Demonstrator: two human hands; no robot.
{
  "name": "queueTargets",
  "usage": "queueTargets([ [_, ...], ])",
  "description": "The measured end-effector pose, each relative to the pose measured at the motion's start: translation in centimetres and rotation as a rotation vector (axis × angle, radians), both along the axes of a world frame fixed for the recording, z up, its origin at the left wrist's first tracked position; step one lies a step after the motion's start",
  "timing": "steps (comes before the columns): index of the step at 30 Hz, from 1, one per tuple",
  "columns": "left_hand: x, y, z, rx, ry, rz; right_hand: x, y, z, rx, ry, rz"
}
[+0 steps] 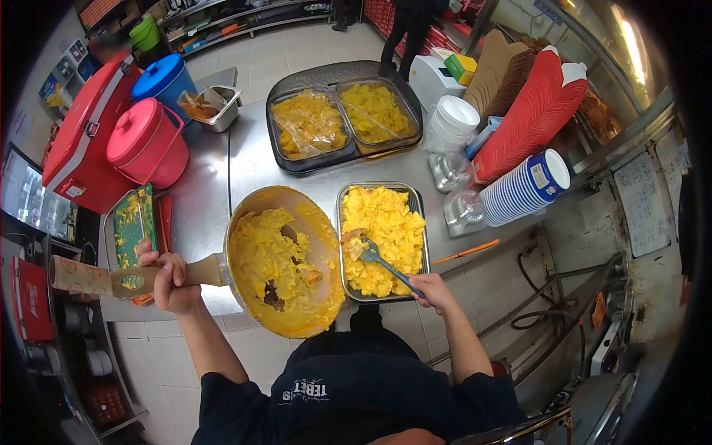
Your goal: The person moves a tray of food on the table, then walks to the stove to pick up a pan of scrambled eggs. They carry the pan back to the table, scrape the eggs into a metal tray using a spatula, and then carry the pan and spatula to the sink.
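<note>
My left hand (175, 282) is closed around the wrapped handle of a frying pan (334, 278), which is tilted toward the right. Yellow scrambled egg (259, 241) coats the pan's inside, with browned patches in the middle. In my right hand (436, 291) is the handle of a dark grey-green spatula (395, 271). Its blade lies on the egg at the left side of a rectangular metal tray (426, 256), with a browned piece beside it. Chunky scrambled egg (386, 215) fills that tray, which stands right next to the pan.
Behind stands a black tray (285, 165) with two film-covered containers of yellow food. Stacked paper cups (519, 189), red food boxes (526, 111) and plastic lids line the right. A pink bucket (148, 141), blue bucket (159, 81) and red cooler (89, 141) stand left. Another person's legs (406, 33) show behind.
</note>
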State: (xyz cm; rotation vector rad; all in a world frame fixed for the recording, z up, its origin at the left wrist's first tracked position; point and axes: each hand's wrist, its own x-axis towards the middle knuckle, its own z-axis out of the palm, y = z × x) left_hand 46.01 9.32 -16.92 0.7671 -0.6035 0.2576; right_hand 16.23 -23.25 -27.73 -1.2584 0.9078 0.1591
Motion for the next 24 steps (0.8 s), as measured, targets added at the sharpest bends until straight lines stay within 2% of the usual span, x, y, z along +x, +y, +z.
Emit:
queueTargets([
  [3, 0.4, 0.1, -0.3, -0.001, 0.011, -0.009, -0.1, 0.1, -0.7, -0.028, -0.041, 0.000],
  [5, 0.6, 0.3, -0.5, -0.010, 0.027, -0.025, 0.8, 1.1, -0.5, -0.313, -0.120, 0.228],
  [6, 0.6, 0.4, -0.6, -0.015, 0.021, -0.029, 1.3, 2.2, -0.5, -0.310, -0.117, 0.225],
  [8, 0.8, 0.9, -1.1, -0.021, 0.024, -0.042, 2.5, 5.3, 2.5, -1.335, -0.305, 0.481],
  [9, 1.0, 1.4, -1.7, -0.013, 0.027, -0.055, 2.2, 5.4, 3.5, -1.333, -0.294, 0.480],
  [11, 1.2, 1.6, -2.1, -0.005, 0.034, -0.072, 1.9, 5.2, 5.2, -1.337, -0.099, 0.488],
  [13, 0.9, 1.7, -2.0, -0.003, 0.035, -0.083, -0.2, 3.0, 8.0, -1.284, -0.006, 0.384],
  [17, 0.3, 1.4, -0.9, 0.004, 0.002, -0.074, -5.5, -0.2, 11.4, -1.274, 0.420, 0.378],
  [21, 0.5, 1.7, -1.2, 0.009, 0.006, -0.085, -8.0, -0.1, 7.9, -1.113, 0.472, 0.392],
  [23, 0.7, 1.9, -1.5, 0.004, 0.001, -0.092, -8.3, -0.2, 3.2, -0.852, 0.181, 0.203],
  [24, 0.8, 1.9, -1.7, 0.016, 0.006, -0.093, -8.2, -0.1, 1.7, -0.854, 0.180, 0.197],
])
